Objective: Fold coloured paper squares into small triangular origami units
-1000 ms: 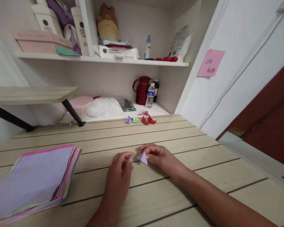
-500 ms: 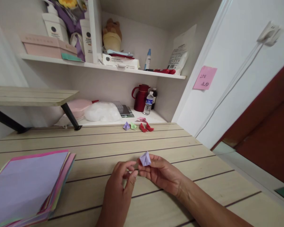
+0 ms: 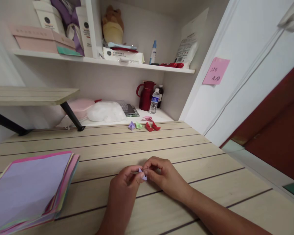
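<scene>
A small folded piece of purple origami paper (image 3: 143, 175) is pinched between both hands, low over the table's middle and largely covered by fingers. My left hand (image 3: 126, 182) grips it from the left between thumb and fingertips. My right hand (image 3: 163, 174) is closed at its right side, thumb and index fingertip together on the paper's edge. Farther back on the table stand a purple folded paper piece (image 3: 131, 125), a green one (image 3: 139, 125), two red ones (image 3: 149, 127) and a pink one (image 3: 147, 118).
On the left of the slatted table (image 3: 193, 156) lies a stack of coloured paper sheets (image 3: 32, 182). A raised wooden stand (image 3: 34, 96) is behind it. A red thermos jug (image 3: 146, 96), a water bottle (image 3: 154, 101) and a white plastic bag (image 3: 106, 111) are at the back.
My left hand has taken hold of the purple folded paper. My right hand has turned over and now pinches its right side. The view has shifted slightly.
</scene>
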Available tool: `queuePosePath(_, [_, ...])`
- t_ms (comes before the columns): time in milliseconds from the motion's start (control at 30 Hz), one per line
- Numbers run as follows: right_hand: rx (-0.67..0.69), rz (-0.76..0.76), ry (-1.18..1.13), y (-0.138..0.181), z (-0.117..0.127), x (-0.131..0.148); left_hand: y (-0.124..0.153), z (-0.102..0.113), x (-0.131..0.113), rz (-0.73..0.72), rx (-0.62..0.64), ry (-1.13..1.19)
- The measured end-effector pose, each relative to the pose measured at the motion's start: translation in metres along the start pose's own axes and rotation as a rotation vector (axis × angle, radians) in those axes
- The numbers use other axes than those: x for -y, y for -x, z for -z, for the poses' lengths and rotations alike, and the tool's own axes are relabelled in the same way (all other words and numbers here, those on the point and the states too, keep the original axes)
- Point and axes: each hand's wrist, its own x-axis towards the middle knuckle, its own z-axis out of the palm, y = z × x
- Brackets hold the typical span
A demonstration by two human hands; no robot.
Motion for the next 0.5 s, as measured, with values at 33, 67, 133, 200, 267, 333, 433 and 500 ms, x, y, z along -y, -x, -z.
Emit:
queuePosePath(33, [0.021, -0.015, -0.052, 0.0, 0.0, 0.0, 0.0, 0.001, -0.001, 0.023, 0.008, 0.062])
queuePosePath(67, [0.04, -0.029, -0.105, -0.001, 0.001, 0.0, 0.0, 0.002, -0.002, 0.043, 0.025, 0.106])
queuePosePath(133, [0.073, -0.038, -0.191, -0.001, 0.002, 0.0, 0.0, 0.004, -0.007, 0.08, 0.055, 0.135])
queuePosePath(200, [0.086, -0.036, -0.278, -0.001, 0.003, 0.0, 0.001, 0.006, -0.014, 0.115, 0.043, 0.14])
queuePosePath(267, [0.086, -0.051, -0.379, 0.0, 0.003, 0.0, 0.001, 0.008, -0.019, 0.147, 0.006, 0.171])
queuePosePath(333, [0.083, -0.084, -0.455, 0.001, 0.003, 0.0, 0.001, 0.008, -0.022, 0.167, -0.023, 0.211])
queuePosePath(433, [0.099, -0.117, -0.531, 0.003, 0.001, 0.0, 0.0, 0.009, -0.023, 0.179, -0.056, 0.253])
queuePosePath(500, [0.116, -0.124, -0.595, 0.003, -0.001, -0.001, 0.0, 0.01, -0.023, 0.187, -0.068, 0.284])
